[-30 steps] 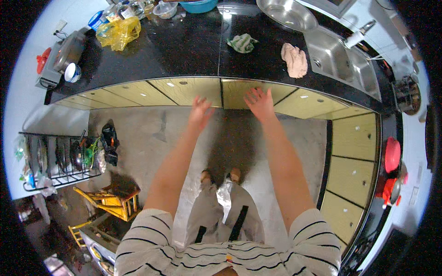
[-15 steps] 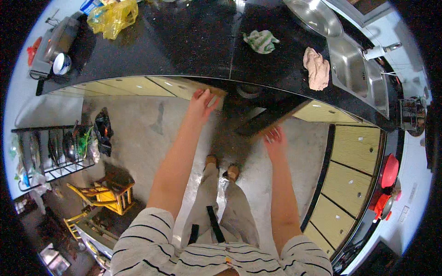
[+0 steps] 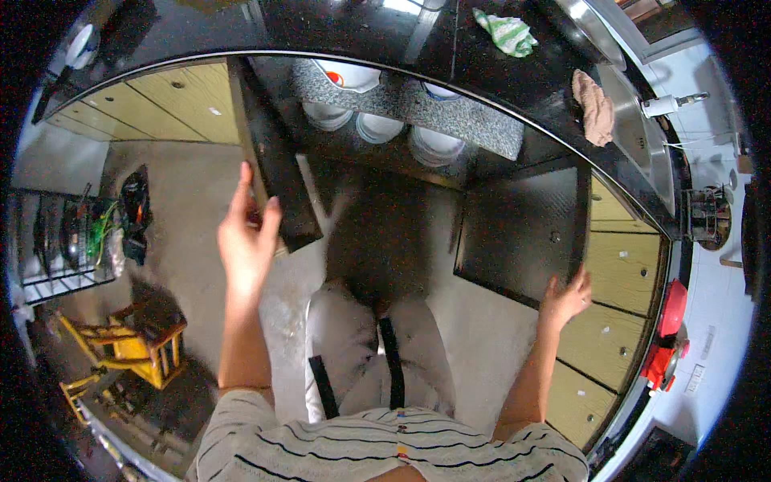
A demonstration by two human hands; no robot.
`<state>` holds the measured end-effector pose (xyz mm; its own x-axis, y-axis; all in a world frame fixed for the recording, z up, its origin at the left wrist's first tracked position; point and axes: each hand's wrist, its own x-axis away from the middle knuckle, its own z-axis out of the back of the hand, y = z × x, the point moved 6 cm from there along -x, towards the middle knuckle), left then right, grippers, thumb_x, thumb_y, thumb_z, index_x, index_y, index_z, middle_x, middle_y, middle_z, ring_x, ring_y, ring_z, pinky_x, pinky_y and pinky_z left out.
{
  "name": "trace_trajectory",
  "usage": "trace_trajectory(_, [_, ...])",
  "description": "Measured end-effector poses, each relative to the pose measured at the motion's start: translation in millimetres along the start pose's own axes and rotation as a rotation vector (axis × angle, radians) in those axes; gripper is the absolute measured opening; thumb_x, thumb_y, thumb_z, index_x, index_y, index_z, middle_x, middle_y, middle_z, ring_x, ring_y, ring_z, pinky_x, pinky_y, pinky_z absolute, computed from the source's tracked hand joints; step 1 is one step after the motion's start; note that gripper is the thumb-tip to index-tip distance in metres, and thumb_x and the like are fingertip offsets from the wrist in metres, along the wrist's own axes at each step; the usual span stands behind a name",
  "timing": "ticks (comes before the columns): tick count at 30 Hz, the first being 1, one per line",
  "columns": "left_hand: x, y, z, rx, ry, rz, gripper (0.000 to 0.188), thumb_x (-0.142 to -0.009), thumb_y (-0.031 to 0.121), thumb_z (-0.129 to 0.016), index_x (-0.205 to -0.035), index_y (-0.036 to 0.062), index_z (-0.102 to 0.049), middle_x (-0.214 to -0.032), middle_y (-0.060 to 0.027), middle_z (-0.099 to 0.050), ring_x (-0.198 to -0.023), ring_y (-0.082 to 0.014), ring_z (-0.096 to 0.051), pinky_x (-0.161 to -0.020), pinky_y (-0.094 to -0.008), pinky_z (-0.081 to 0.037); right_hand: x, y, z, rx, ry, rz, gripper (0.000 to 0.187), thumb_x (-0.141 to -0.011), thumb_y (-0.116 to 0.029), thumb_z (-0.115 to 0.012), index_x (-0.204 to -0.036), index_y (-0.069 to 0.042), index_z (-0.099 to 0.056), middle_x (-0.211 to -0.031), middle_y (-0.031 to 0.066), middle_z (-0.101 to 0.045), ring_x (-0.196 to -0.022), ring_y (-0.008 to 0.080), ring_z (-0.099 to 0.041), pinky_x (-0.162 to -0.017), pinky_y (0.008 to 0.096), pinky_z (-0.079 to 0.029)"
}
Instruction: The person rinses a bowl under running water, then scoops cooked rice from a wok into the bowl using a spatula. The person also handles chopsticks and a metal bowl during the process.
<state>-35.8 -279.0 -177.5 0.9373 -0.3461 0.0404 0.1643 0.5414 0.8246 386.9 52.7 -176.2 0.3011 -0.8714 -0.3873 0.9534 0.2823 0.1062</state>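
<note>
Two cupboard doors stand swung out below the black counter. Beside the left door (image 3: 277, 161) is my left hand (image 3: 247, 233), index finger stretched out and thumb apart, at the door's outer edge. My right hand (image 3: 565, 300) has its fingers bent round the lower outer corner of the right door (image 3: 522, 225). Between the doors, a speckled grey shelf (image 3: 385, 102) carries a white bowl (image 3: 347, 74) with a red mark. Stacked white dishes (image 3: 379, 127) stand beneath it in several piles. The cupboard's deeper inside is dark.
On the counter (image 3: 321, 32) lie a green-and-white cloth (image 3: 506, 34) and a pinkish cloth (image 3: 594, 108), beside a steel sink (image 3: 634, 136). A yellow chair (image 3: 140, 345) and a black rack (image 3: 64, 241) stand left. Cream cupboards (image 3: 610, 305) line the right side.
Both doors have swung wider apart, showing the shelf and dishes. My left hand moved left and my right hand moved right and down. My body is bent lower, closer to the cupboard.
</note>
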Motion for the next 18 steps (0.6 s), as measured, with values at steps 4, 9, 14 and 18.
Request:
trace_trajectory(4, [-9, -24, 10, 0.030, 0.162, -0.381, 0.055, -0.077, 0.008, -0.062, -0.130, 0.0130, -0.048, -0.091, -0.0006, -0.048, -0.082, -0.0105, -0.045, -0.069, -0.0224, -0.040, -2, -136, -32, -0.548, 0.203, 0.311, 0.041, -0.074, -0.011, -0.065, -0.113, -0.003, -0.054, -0.121, 0.0174, -0.046, -0.114, 0.0333, -0.040, -0.099, 0.0435, -0.029])
trace_trajectory(9, [-21, -36, -8, 0.450, 0.210, -0.591, 0.065, -0.072, 0.021, -0.057, -0.130, -0.0022, -0.039, -0.136, -0.0142, -0.037, -0.129, -0.0238, -0.029, -0.108, -0.0358, -0.018, -126, -288, -274, -1.788, -0.524, -0.381, 0.053, -0.085, -0.032, -0.061, -0.116, 0.003, -0.038, -0.094, 0.0152, -0.053, -0.053, 0.0222, -0.061, -0.042, 0.0296, -0.051])
trace_trajectory(14, [-36, -68, 14, 0.498, 0.318, -0.743, 0.076, -0.072, 0.014, -0.060, -0.139, 0.0037, -0.026, -0.144, -0.0134, -0.026, -0.133, -0.0280, -0.026, -0.109, -0.0418, -0.018, -190, -382, -320, -1.621, -0.627, -0.348, 0.049, -0.084, -0.014, -0.058, -0.118, 0.012, -0.035, -0.093, 0.0247, -0.056, -0.058, 0.0278, -0.064, -0.043, 0.0323, -0.056])
trace_trajectory(18, [-15, -43, -8, 0.445, 0.408, -0.538, 0.070, -0.076, 0.015, -0.063, -0.137, 0.0058, -0.030, -0.136, -0.0144, -0.034, -0.122, -0.0252, -0.038, -0.101, -0.0355, -0.027, -183, -348, -329, -1.757, -0.685, -0.651, 0.048, -0.077, -0.001, -0.060, -0.118, 0.014, -0.038, -0.100, 0.0230, -0.057, -0.055, 0.0325, -0.063, -0.040, 0.0358, -0.055])
